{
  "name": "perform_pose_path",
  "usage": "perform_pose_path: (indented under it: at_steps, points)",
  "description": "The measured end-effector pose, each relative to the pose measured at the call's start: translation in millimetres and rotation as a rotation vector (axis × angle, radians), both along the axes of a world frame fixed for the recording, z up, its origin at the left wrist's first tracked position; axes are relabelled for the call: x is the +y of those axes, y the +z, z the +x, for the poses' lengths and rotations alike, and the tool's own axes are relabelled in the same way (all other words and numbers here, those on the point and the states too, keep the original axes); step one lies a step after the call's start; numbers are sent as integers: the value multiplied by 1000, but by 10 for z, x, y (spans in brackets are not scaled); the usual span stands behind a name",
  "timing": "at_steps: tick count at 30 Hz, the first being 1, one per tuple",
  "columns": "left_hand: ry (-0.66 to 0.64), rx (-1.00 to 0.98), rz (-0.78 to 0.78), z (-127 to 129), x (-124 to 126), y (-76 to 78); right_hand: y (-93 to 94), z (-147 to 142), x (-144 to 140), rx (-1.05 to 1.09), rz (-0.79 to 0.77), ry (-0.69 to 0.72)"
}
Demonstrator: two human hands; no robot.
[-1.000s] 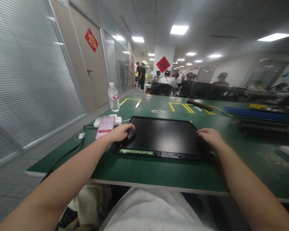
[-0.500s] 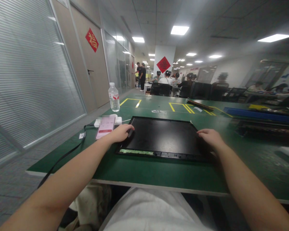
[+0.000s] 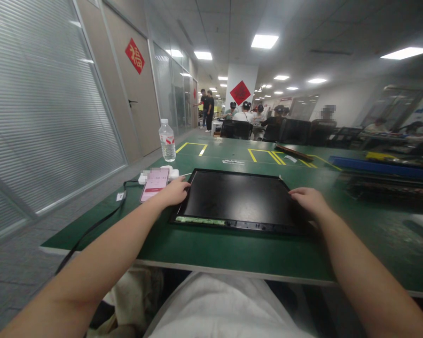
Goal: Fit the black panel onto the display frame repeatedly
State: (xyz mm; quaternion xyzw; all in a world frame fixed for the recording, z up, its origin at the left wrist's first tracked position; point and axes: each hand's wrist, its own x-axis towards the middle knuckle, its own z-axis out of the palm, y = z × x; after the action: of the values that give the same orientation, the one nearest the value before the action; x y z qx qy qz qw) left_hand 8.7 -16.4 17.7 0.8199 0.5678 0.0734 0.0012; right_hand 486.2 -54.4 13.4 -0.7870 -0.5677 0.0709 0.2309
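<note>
**Operator:** My left hand (image 3: 173, 192) lies loosely curled at the left edge of the black panel (image 3: 238, 199), fingers touching the frame; I cannot tell whether it grips anything. My right hand (image 3: 308, 201) rests palm-down on the panel's right edge, fingers half spread and flat, closed on nothing.

**Observer:** Start with the big things. What's under it all?

**Operator:** The green table (image 3: 232, 249), running from my lap far into the room, with yellow floor-tape style markings (image 3: 264, 156) on its far part. The black panel lies flat near the table's near edge, between my hands, with a pale greenish strip (image 3: 199, 220) along its near left side.

**Observer:** And to the right?

**Operator:** A long blue tray (image 3: 380, 166) lies far right, with dark, blurred gear just nearer than it.

**Observer:** Left side?

**Operator:** A black cable (image 3: 91, 229) runs off the table's left edge. Just left of my left hand a pink phone (image 3: 154, 184) leans against a white power strip (image 3: 162, 174). Farther off stands an upright water bottle (image 3: 167, 141), well apart from the panel.

**Observer:** Anyone else?

**Operator:** People sit at tables far across the room, and two stand in the corridor on the far left.
</note>
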Motion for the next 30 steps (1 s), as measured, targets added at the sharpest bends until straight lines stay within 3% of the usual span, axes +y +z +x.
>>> perform_pose_path:
  at_steps: [21, 23, 26, 30]
  points:
    - [-54, -7, -24, -11, 62, -37, 14, -7, -22, 17, 37, -10]
    - [-50, -33, -25, -11, 68, -56, 109, -71, -58, 38, 54, -7]
    - [-47, -70, -19, -9, 69, -87, 401, -230, -250, 201, 143, 59]
    - [-31, -84, -26, -13, 61, -122, 833, -353, -763, 530, 275, 457]
